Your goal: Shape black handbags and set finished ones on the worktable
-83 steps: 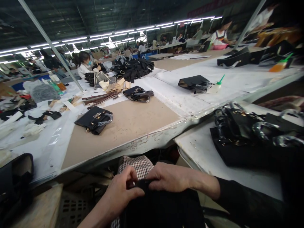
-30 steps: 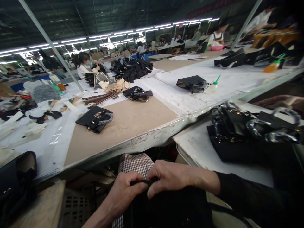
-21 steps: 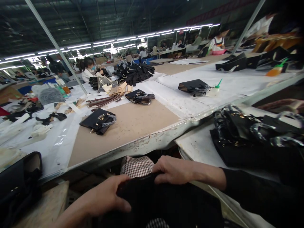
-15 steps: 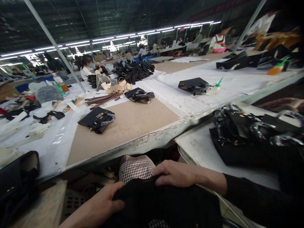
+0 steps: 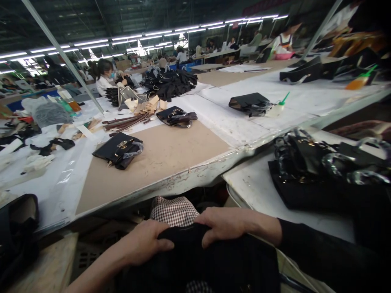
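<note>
A black bag (image 5: 214, 264) lies on my lap, over checked cloth (image 5: 174, 209), below the table's front edge. My left hand (image 5: 143, 246) rests on its top left edge, fingers curled over it. On the top right edge sits my right hand (image 5: 224, 224), fingers bent down and gripping. Both hands hold the bag close together. The bag's lower part is dark and hard to make out.
A long work table (image 5: 165, 162) runs ahead with small black handbags (image 5: 119, 150) (image 5: 177, 117) (image 5: 249, 103), strips and a pile of black pieces (image 5: 171, 83). A glue bottle (image 5: 277, 109) stands right. Wrapped-handle bags (image 5: 320, 171) crowd a side table. Other people work farther back.
My hands were pinching the bag's top edge together a second ago; they then spread apart over it and have now drawn closer again. The view shifted slightly.
</note>
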